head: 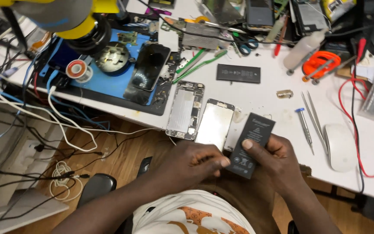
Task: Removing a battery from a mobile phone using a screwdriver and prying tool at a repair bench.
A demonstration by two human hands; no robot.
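My right hand grips a flat black phone battery at the table's front edge, thumb pressed on its face. My left hand sits just left of it, fingertips touching the battery's lower left edge. Right above my hands an open phone frame with bare metal insides lies next to a second phone part with a pale, shiny face.
A second black battery lies further back. Tweezers, a small blue-tipped screwdriver and a white mouse lie to the right. A dark phone screen rests on a blue mat. Cables hang at left.
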